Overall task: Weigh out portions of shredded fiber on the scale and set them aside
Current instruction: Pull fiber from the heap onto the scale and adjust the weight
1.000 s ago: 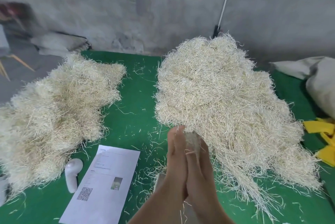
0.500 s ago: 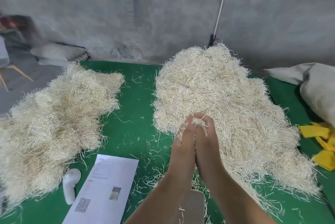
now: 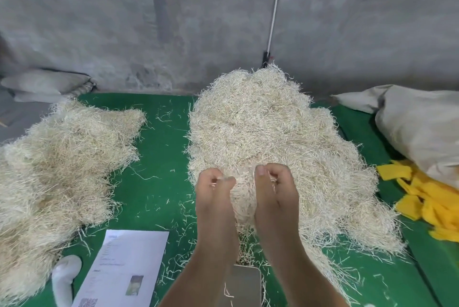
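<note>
Fiber: we see two heaps on the green table (image 3: 164,170); the task is well under way but far from over, as we judge it.
Right heap (image 3: 268,147): the larger one, at 12 to 2 o'clock from our hands; we take it for the stock not yet weighed, and a lot of it is left.
Left heap (image 3: 62,170): at 9 to 10 o'clock, well apart from the right heap; we read it as the portions already set aside, though nothing marks it so.
Scale (image 3: 244,284): a grey plate at 6 o'clock, between our forearms; only stray strands lie on it, so no portion is on it now.
Paper (image 3: 124,267): a printed sheet at 7 o'clock, beside the scale.
Left hand (image 3: 214,197): fingers curled, pinching a few strands at the near edge of the right heap.
Right hand (image 3: 274,195): just beside the left, apart from it, fingers curled on a few strands likewise.
Left to do: pull a tuft, weigh it, move it to the left heap, and repeat many times.
</note>
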Demonstrator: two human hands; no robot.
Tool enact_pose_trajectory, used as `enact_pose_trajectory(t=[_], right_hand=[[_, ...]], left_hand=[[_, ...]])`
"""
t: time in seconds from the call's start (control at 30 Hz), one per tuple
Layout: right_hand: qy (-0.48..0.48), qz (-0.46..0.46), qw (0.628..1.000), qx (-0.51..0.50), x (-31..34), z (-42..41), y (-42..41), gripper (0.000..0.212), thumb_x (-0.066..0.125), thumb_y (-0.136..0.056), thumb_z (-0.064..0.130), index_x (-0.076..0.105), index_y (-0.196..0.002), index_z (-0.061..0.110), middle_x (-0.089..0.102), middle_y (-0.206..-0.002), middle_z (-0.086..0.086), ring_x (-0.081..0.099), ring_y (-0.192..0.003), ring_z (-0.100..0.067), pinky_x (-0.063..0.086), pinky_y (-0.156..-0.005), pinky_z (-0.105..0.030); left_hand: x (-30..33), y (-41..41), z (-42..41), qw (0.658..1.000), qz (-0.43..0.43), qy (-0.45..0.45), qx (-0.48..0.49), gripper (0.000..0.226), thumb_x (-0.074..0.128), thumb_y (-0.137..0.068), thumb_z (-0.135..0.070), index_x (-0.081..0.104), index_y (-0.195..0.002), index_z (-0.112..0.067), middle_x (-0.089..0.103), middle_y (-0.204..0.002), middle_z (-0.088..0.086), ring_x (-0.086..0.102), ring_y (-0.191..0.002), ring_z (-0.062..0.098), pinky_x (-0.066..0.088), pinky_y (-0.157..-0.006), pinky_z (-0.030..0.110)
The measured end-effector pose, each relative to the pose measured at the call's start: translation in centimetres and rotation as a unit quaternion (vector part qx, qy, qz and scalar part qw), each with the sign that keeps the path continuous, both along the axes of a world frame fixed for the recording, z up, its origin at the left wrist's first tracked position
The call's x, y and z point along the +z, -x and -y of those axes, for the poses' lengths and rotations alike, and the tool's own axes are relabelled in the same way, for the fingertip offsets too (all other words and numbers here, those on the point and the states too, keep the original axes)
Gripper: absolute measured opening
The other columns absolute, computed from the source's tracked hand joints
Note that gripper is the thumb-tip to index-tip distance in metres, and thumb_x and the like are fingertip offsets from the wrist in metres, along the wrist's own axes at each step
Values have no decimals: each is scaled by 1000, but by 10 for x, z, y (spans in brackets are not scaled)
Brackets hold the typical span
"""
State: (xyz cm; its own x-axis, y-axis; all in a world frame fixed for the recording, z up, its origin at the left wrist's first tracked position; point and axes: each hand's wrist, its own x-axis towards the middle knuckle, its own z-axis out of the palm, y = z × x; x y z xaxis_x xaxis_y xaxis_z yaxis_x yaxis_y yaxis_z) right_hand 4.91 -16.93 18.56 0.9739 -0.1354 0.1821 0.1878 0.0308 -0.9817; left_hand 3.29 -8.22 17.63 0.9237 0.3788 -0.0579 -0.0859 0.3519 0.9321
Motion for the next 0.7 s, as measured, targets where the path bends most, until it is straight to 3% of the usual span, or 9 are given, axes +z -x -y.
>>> enact_pose_trajectory(t=[0.13, 0.23, 0.3, 0.37, 0.43, 0.5, 0.57, 0.63, 0.7], right_hand=[[-75, -70, 995, 4, -1, -12, 9, 11, 59, -97, 48, 51, -97, 41, 51, -63, 11, 45, -53, -8, 40, -48, -26], [-18, -61, 996, 64, 3, -9, 10, 25, 57, -88, 55, 55, -93, 30, 50, -58, 10, 44, -49, -6, 37, -44, -20], [7, -43, 995, 88, 7, 4, 5, 29, 61, -95, 50, 58, -88, 22, 44, -53, 11, 35, -43, -5, 30, -39, -19], [-22, -65, 995, 74, 10, 15, -2, 30, 63, -98, 48, 61, -84, 21, 38, -50, 12, 29, -41, -6, 26, -37, -19], [-38, -67, 996, 53, 11, 8, -3, 24, 63, -98, 49, 63, -85, 28, 47, -58, 13, 37, -46, -9, 34, -40, -23], [21, -63, 997, 42, 9, -5, 1, 20, 60, -97, 55, 60, -103, 37, 62, -94, 12, 60, -75, -10, 55, -63, -32], [78, -50, 995, 32, 5, -8, 3, 39, 58, -91, 64, 55, -117, 36, 62, -106, 11, 63, -88, -4, 55, -77, -33], [82, -77, 993, 38, 9, 4, -2, 64, 59, -84, 70, 56, -131, 26, 61, -98, 9, 59, -85, -6, 55, -81, -34], [0, -156, 983, 93, 12, 18, -7, 96, 69, -71, 79, 47, -148, 25, 60, -125, 7, 60, -115, -16, 53, -102, -51]], left_hand=[[1, -2, 7, 996, -44, 18, -74, 65, 71, -71, -71, 56, -126, -39, 73, -110, 4, 75, -98, 22, 56, -67, 39], [6, -7, -6, 991, -66, 96, -65, 46, 73, -87, -56, 65, -119, -24, 76, -89, 12, 78, -81, 29, 58, -56, 36], [9, -9, -11, 990, -75, 112, -50, 40, 67, -92, -56, 68, -119, -27, 76, -105, 9, 75, -99, 31, 60, -79, 46], [11, -8, -10, 992, -74, 96, -16, 50, 61, -93, -63, 61, -133, -33, 63, -138, -4, 58, -129, 24, 44, -108, 51], [16, -4, -1, 996, -60, 67, 1, 51, 54, -97, -63, 54, -139, -35, 56, -139, -13, 52, -126, 12, 40, -104, 41], [17, -4, 9, 997, -59, 48, -1, 42, 53, -98, -65, 51, -132, -41, 70, -116, -13, 68, -103, 9, 54, -83, 37], [17, -5, 12, 996, -73, 32, -26, 37, 57, -94, -67, 57, -120, -41, 75, -92, -12, 75, -87, 10, 59, -66, 35], [15, -5, 3, 993, -89, 39, -60, 32, 65, -90, -66, 64, -111, -42, 74, -110, -6, 72, -104, 18, 60, -84, 47], [16, -5, -4, 989, -103, 16, -104, 23, 71, -93, -47, 64, -114, -49, 69, -129, -2, 68, -115, 18, 57, -96, 43]])
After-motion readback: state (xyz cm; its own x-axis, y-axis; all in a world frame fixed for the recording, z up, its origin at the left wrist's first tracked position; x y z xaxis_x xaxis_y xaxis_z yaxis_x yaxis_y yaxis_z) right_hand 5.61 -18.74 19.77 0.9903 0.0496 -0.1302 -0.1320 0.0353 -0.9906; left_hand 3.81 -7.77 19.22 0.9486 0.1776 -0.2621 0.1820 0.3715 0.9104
